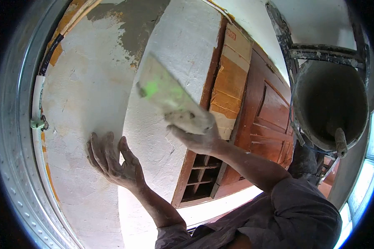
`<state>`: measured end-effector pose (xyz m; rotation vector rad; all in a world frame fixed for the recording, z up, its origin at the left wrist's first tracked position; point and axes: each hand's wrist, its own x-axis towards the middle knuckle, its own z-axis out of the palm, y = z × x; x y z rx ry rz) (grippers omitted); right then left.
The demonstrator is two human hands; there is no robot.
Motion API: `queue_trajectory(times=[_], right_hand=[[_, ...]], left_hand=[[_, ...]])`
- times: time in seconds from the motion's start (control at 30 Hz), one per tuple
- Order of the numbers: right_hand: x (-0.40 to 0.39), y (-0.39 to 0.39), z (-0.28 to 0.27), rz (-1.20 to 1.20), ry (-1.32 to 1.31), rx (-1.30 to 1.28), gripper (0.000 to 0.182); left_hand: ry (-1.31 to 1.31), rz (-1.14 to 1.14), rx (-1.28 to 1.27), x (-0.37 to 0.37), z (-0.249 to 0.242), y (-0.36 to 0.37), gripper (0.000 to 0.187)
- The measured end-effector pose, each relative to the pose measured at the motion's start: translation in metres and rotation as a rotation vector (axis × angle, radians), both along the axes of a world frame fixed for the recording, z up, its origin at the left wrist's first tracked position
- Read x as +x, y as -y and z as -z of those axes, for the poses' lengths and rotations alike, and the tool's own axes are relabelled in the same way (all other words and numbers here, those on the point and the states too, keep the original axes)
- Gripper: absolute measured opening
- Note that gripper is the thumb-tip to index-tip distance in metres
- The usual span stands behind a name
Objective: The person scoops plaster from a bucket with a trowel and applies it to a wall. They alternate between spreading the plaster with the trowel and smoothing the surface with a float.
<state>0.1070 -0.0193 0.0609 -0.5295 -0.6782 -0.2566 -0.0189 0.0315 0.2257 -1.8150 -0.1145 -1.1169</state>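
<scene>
My right hand [201, 139] is closed around the near end of a plastering float [166, 91], a long flat board smeared with grey plaster and marked with a bright green patch. Motion blurs the float, which is tilted in front of the white wall corner. To its left, my left hand [116, 166] has its fingers spread, overlapping the rough plastered wall [87, 95] in this view; nothing is in it. Higher up, that wall carries a darker grey bare patch [133, 25] with ragged edges.
A deep plaster-coated bucket [330, 99] with a tool handle [340, 141] at its rim hangs by a splattered ladder [324, 54] on the right. Behind my right arm is a brown panelled door [264, 124], with cardboard [230, 79] along its frame. Cable conduit [37, 97] runs down the left.
</scene>
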Motion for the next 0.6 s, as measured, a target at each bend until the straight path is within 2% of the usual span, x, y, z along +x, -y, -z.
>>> queue_trajectory(times=[0.07,0.13,0.17,0.2,0.37,0.47,0.53,0.6], right_hand=[[0.017,-0.002,0.001,0.129,-0.117,0.056,0.039],[0.038,0.036,-0.018,0.328,-0.205,-0.106,0.039],[0.064,0.055,-0.027,0.362,-0.184,-0.368,0.05],[0.078,0.056,-0.034,0.658,-0.1,-0.395,0.05],[0.107,0.051,-0.074,1.034,0.115,-0.461,0.056],[0.114,0.022,-0.089,1.174,0.233,-0.378,0.045],[0.088,0.001,-0.104,1.092,0.27,-0.364,0.041],[0.055,0.015,-0.109,1.03,0.38,-0.357,0.042]], left_hand=[[0.021,0.024,-0.035,0.001,0.002,0.001,0.027],[0.027,0.039,-0.049,0.001,0.001,0.001,0.025],[0.042,0.046,-0.057,-0.001,0.002,-0.001,0.024],[0.038,0.056,-0.057,0.0,0.001,-0.001,0.024],[0.069,0.041,-0.1,-0.002,0.002,-0.003,0.022],[0.06,0.063,-0.117,-0.001,0.0,0.004,0.027],[0.052,0.072,-0.129,-0.001,0.0,0.005,0.028],[0.057,0.09,-0.117,-0.002,0.0,0.004,0.029]])
